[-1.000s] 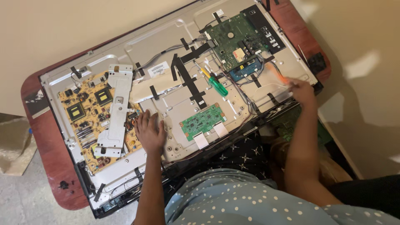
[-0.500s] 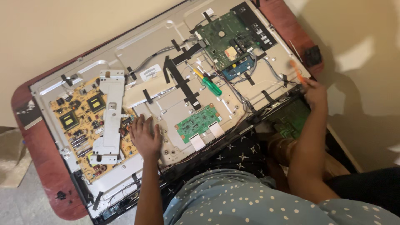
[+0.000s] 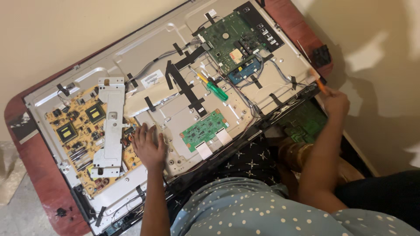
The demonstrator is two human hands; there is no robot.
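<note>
An opened flat-screen television [image 3: 153, 57] lies back-up on a reddish-brown table [image 3: 37, 170]. My left hand [image 3: 148, 146] rests flat on its metal back panel, fingers spread, between the yellow power board [image 3: 83, 131] and a small green circuit board [image 3: 203, 130]. My right hand [image 3: 336, 102] is at the panel's right edge, closed on a thin orange-handled tool [image 3: 319, 83]. A green-handled screwdriver [image 3: 214, 89] lies loose on the panel below the large green main board [image 3: 236, 41].
A grey metal bracket [image 3: 109, 122] lies over the power board. Black tape strips and cable bundles cross the panel. A small black part [image 3: 321, 54] sits on the table's right corner. Another green board [image 3: 306, 124] lies below the panel's right edge, near my lap.
The view shifted, so the television sits further left in frame. My right hand drew slightly away from the panel's right edge with the orange tool. My left hand stayed pressed on the panel.
</note>
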